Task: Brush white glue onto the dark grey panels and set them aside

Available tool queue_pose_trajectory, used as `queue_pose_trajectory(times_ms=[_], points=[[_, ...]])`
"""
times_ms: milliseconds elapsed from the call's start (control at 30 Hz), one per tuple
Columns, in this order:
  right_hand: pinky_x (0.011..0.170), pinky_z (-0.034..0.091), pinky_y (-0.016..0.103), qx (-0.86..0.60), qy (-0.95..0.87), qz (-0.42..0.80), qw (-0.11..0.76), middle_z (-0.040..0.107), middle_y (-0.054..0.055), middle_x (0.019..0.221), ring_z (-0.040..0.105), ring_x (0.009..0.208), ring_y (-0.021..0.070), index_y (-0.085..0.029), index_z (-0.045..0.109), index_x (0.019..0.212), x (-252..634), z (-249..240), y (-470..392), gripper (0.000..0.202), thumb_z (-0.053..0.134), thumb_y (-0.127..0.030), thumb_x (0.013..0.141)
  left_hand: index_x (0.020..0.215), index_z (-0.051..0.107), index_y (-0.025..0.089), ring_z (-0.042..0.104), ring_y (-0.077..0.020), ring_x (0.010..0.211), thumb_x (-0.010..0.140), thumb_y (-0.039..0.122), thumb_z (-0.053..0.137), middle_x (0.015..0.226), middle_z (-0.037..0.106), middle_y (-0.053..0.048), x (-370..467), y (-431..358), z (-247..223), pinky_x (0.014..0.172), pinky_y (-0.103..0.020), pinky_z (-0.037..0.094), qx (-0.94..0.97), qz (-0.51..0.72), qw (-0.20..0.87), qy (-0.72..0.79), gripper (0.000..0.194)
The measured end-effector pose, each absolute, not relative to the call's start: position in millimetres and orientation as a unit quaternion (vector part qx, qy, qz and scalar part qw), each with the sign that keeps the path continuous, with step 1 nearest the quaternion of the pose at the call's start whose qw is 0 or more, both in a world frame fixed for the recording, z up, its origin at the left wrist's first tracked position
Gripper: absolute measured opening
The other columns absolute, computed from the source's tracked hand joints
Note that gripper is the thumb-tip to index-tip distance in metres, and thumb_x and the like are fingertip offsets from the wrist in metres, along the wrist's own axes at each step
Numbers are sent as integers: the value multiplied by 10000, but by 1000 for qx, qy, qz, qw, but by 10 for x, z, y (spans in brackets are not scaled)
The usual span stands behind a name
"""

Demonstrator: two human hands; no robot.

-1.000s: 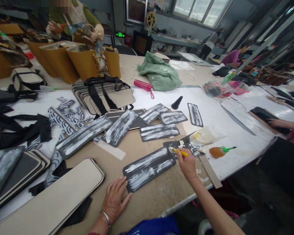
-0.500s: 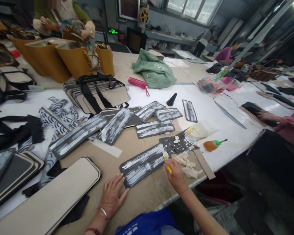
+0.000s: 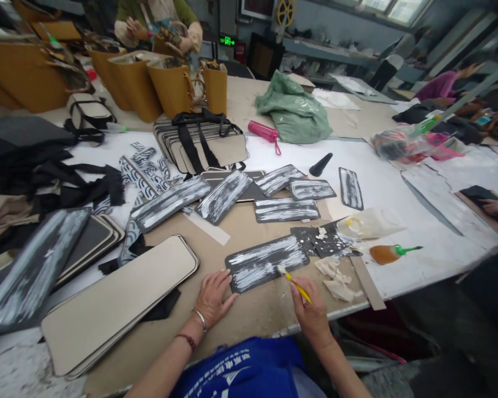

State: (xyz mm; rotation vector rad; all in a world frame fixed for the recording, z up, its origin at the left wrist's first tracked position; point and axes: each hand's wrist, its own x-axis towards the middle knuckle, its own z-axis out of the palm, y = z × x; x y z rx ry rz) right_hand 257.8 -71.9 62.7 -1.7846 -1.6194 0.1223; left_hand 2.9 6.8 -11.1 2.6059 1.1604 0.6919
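A dark rectangular panel point(image 3: 265, 262) streaked with white paste lies on brown board in front of me. My left hand point(image 3: 214, 296) rests at its left edge, fingers apart and fingertips touching the corner. Pinched in my right hand point(image 3: 309, 309) is a yellow-handled brush point(image 3: 296, 284), its whitish tip on the panel's lower right part. Just behind the panel's right end, a black scrap point(image 3: 323, 237) spattered with white carries small lumps. Several more paste-streaked panels, one of them wide point(image 3: 287, 210), lie farther back.
Beige panels point(image 3: 120, 304) are stacked at left, beside another coated panel point(image 3: 37, 265). An orange glue bottle point(image 3: 385, 254), crumpled scraps point(image 3: 337, 279) and a strip point(image 3: 368, 283) lie right. Behind are a tied panel bundle point(image 3: 216, 149), green bag point(image 3: 292, 110) and mustard bags point(image 3: 170, 88). Other people work nearby.
The camera view has turned left, so things appear farther right. The brush tip has moved from near the scrap to the panel's lower right part. My left hand stays at the panel's edge.
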Motion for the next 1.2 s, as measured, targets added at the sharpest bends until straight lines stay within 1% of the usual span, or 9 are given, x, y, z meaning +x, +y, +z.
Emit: queue_pose_trajectory(times_ms=[133, 333, 400, 533, 733, 867, 1033, 1133, 1200], points=[[724, 480, 323, -702, -592, 85, 386, 593, 61, 827, 560, 804, 174, -188, 564, 910, 2428, 624, -689, 163, 435, -281, 877, 1075, 541, 158, 502, -243, 1064, 782, 335, 533, 1128, 583, -124, 25, 63, -122, 912, -423, 369, 880, 234, 114, 397, 342], [738, 467, 380, -776, -497, 32, 387, 606, 80, 792, 577, 768, 214, -167, 581, 827, 2795, 625, -656, 329, 459, -473, 821, 1051, 553, 153, 508, -247, 1044, 759, 317, 563, 1108, 595, -118, 28, 60, -108, 903, -425, 370, 874, 249, 123, 399, 335], [703, 486, 374, -790, -439, 89, 419, 616, 81, 789, 596, 718, 214, -162, 575, 852, 2739, 662, -597, 377, 477, -521, 794, 1045, 557, 152, 508, -250, 1041, 747, 314, 575, 1107, 595, -120, 30, 57, -107, 901, -427, 370, 869, 254, 132, 403, 340], [620, 525, 355, -742, -341, 287, 501, 623, 67, 744, 609, 615, 203, -146, 554, 895, 2253, 691, -379, 422, 535, -542, 752, 1039, 564, 170, 510, -253, 1035, 740, 325, 578, 1117, 592, -110, 32, 54, -114, 903, -433, 368, 861, 256, 154, 411, 337], [625, 543, 349, -687, -308, 365, 547, 607, 38, 723, 617, 626, 201, -147, 544, 871, 1632, 544, -29, 437, 573, -554, 714, 1048, 557, 164, 494, -253, 1056, 744, 319, 567, 1123, 583, -116, 33, 39, -133, 912, -439, 361, 857, 264, 166, 411, 341], [603, 546, 349, -699, -313, 374, 523, 598, 32, 696, 614, 594, 202, -145, 547, 821, 1579, 508, 8, 483, 584, -601, 665, 1050, 554, 156, 493, -255, 1051, 738, 309, 571, 1111, 583, -118, 34, 37, -135, 910, -443, 363, 858, 260, 166, 411, 348], [611, 533, 329, -734, -345, 308, 498, 614, 68, 774, 614, 607, 191, -146, 555, 839, 1645, 654, -135, 465, 558, -590, 700, 1049, 555, 161, 515, -260, 1031, 733, 310, 581, 1092, 597, -120, 38, 89, -121, 892, -450, 382, 864, 254, 155, 406, 351], [584, 524, 317, -725, -332, 317, 513, 602, 47, 681, 610, 587, 195, -154, 551, 825, 1562, 681, -239, 469, 535, -608, 708, 1030, 568, 178, 551, -250, 993, 734, 305, 575, 1065, 619, -105, -12, 18, -130, 867, -434, 418, 870, 271, 129, 392, 322], [534, 513, 308, -720, -317, 326, 523, 579, 28, 598, 594, 537, 192, -157, 549, 774, 1522, 608, -256, 505, 521, -652, 683, 1029, 572, 219, 574, -249, 967, 735, 302, 570, 1050, 633, -84, -61, -14, -211, 830, -431, 449, 868, 295, 113, 383, 305]])
